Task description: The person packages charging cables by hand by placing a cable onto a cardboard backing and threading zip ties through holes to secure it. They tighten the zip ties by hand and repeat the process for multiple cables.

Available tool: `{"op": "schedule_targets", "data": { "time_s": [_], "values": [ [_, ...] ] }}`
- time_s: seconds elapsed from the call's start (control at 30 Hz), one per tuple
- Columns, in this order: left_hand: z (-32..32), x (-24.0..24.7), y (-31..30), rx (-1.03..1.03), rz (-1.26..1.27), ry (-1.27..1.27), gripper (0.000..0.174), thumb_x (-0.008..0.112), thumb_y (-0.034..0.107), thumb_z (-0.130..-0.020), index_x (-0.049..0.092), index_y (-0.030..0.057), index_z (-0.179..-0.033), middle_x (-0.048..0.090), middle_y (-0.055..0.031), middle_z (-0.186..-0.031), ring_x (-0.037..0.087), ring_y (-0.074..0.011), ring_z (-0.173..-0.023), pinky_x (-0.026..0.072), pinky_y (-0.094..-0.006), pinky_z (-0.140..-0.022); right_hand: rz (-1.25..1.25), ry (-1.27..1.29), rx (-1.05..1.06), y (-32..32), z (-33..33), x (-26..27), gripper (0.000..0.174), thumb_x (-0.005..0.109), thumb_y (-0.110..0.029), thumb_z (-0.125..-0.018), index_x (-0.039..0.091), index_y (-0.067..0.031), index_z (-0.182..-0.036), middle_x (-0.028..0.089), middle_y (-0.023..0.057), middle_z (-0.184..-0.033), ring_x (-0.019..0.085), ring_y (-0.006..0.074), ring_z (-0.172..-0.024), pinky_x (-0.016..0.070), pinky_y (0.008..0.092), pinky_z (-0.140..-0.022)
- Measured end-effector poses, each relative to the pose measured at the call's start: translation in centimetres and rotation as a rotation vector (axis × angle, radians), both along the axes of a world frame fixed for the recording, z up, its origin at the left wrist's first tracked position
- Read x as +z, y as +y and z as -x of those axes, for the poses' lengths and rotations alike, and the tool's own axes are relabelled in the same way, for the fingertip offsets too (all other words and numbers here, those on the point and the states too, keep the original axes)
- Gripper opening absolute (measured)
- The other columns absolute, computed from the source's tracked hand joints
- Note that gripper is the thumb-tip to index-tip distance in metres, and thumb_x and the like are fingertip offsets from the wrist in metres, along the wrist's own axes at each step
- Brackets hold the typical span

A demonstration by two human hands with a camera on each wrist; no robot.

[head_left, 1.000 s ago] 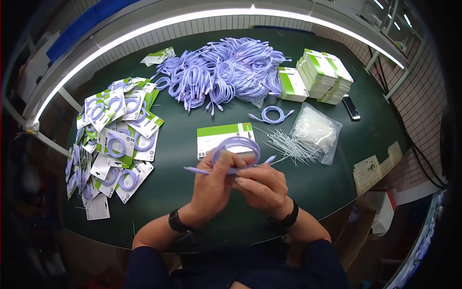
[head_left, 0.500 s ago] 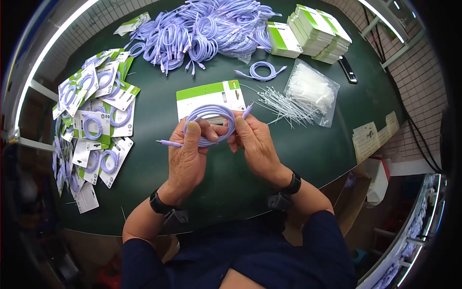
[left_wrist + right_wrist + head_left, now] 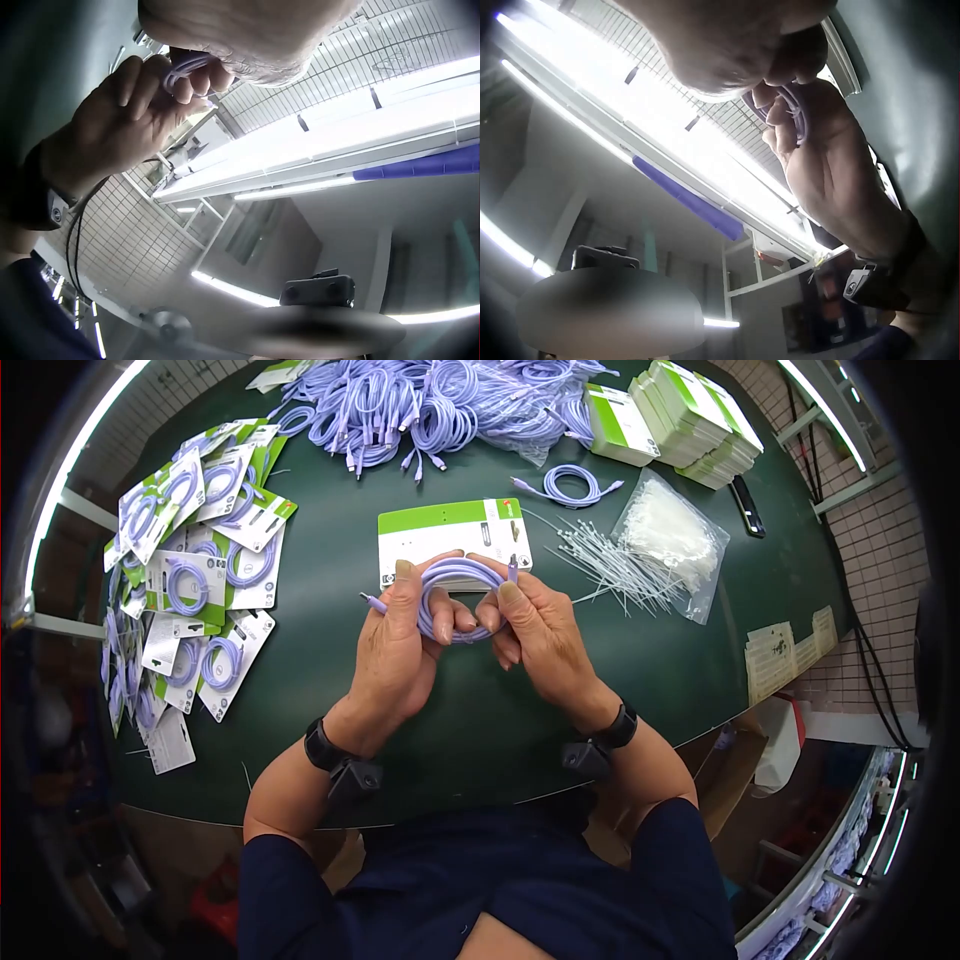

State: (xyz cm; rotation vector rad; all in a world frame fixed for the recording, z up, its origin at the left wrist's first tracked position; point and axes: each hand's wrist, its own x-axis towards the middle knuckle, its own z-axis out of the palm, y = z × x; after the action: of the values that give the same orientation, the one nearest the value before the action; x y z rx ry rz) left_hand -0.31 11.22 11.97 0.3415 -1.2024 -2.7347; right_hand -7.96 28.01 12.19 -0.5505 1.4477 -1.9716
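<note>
Between both hands, in the head view, is a coiled lilac cable (image 3: pixel 460 570), its two plug ends sticking out at left and right. The left hand (image 3: pixel 395 650) grips the coil's left side, thumb on top and fingers curled through the loop. At the right side, the right hand (image 3: pixel 545 640) pinches the coil between thumb and fingers. Just beyond the hands lies a green and white card (image 3: pixel 420 540), partly covered by them. Both wrist views show the cable (image 3: pixel 187 66) (image 3: pixel 799 112) among the fingers.
Carded cables (image 3: pixel 187 585) are heaped at left, loose cables (image 3: pixel 400 410) at the back. One coiled cable (image 3: pixel 570 487), white ties (image 3: pixel 610 565), a bag of ties (image 3: pixel 670 535), card stacks (image 3: pixel 690 420) and a phone (image 3: pixel 747 508) lie to the right.
The coil has come down from over the card and turned, its plug ends now pointing up more. The right hand has shifted from under the coil to its right side; the head view has tilted downward.
</note>
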Motion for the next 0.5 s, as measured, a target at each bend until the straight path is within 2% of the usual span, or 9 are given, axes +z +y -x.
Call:
{"op": "schedule_targets", "data": {
  "time_s": [0.2,0.3,0.43,0.5],
  "values": [
    [0.6,0.4,-1.5,-0.062,-0.105,0.036,0.058,0.037,0.044,-0.118,0.057,-0.0037,-0.143,0.061,-0.0049,-0.077,0.062,-0.0139,-0.071,0.0558,-0.0307,-0.077,-0.033,-0.124,0.073,0.1,0.5,-0.1,0.046,0.045,-0.034,-0.117,0.059,0.0022,-0.143,0.058,0.0014,-0.086,0.041,0.0032,-0.053,0.0417,0.0223,-0.051],
    [0.8,1.2,-1.7,-0.167,0.167,0.025,0.056,0.036,0.042,-0.118,0.059,-0.0052,-0.138,0.056,-0.0029,-0.073,0.055,-0.0116,-0.058,0.0586,-0.0335,-0.076,0.016,-0.068,-0.059,0.0,0.0,-0.5,0.045,0.047,-0.035,-0.117,0.061,0.0028,-0.137,0.057,0.0011,-0.084,0.038,0.0032,-0.051,0.0390,0.0223,-0.049],
    [0.9,0.2,-1.2,-0.101,0.331,0.058,0.050,0.041,0.039,-0.117,0.062,-0.0050,-0.128,0.055,-0.0032,-0.070,0.052,-0.0118,-0.050,0.0609,-0.0336,-0.070,0.013,-0.093,-0.090,-0.3,0.1,-0.5,0.042,0.050,-0.031,-0.116,0.061,0.0033,-0.138,0.055,-0.0002,-0.082,0.038,0.0026,-0.052,0.0372,0.0220,-0.048],
    [1.1,0.0,-1.2,-0.085,0.298,-0.002,0.048,0.043,0.038,-0.117,0.063,-0.0045,-0.125,0.055,-0.0030,-0.068,0.052,-0.0113,-0.050,0.0604,-0.0330,-0.068,-0.034,-0.032,-0.069,-0.4,-0.2,-0.6,0.041,0.051,-0.028,-0.115,0.060,0.0036,-0.139,0.054,-0.0008,-0.083,0.037,0.0021,-0.052,0.0359,0.0215,-0.048]
  ]
}}
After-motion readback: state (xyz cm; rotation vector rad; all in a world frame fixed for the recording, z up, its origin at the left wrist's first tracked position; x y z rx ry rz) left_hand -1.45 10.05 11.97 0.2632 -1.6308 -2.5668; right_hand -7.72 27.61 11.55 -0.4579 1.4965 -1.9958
